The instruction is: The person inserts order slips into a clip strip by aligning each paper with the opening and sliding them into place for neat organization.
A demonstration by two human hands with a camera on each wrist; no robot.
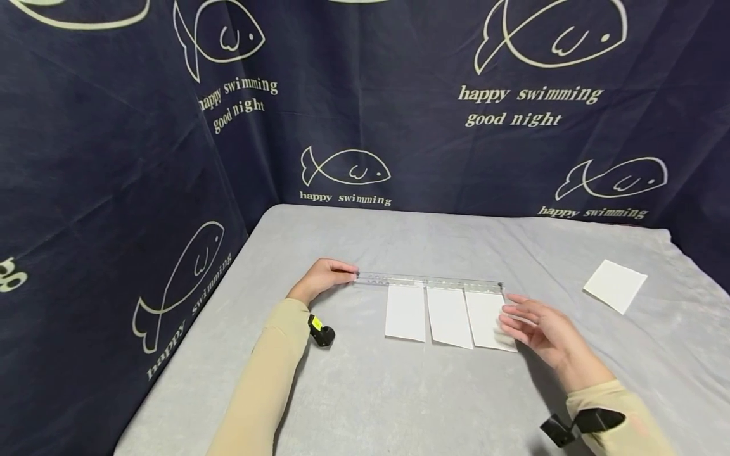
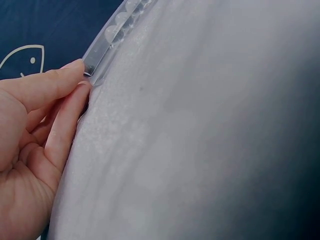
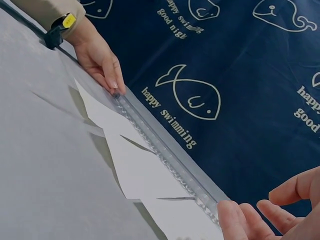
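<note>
My left hand pinches the left end of a long clear plastic strip between thumb and fingers. Rounded clear bumps, like beads, run along the strip in the left wrist view. Three white paper slips hang side by side from its lower edge: a left slip, a middle slip and a right slip. Their upper ends overlap the strip. My right hand has its fingers loosely bent and spread beside the right slip, just below the strip's right end, gripping nothing.
A further white paper slip lies on the grey cloth-covered table to the right. Dark blue curtains with fish drawings and lettering stand behind the table and along its left side.
</note>
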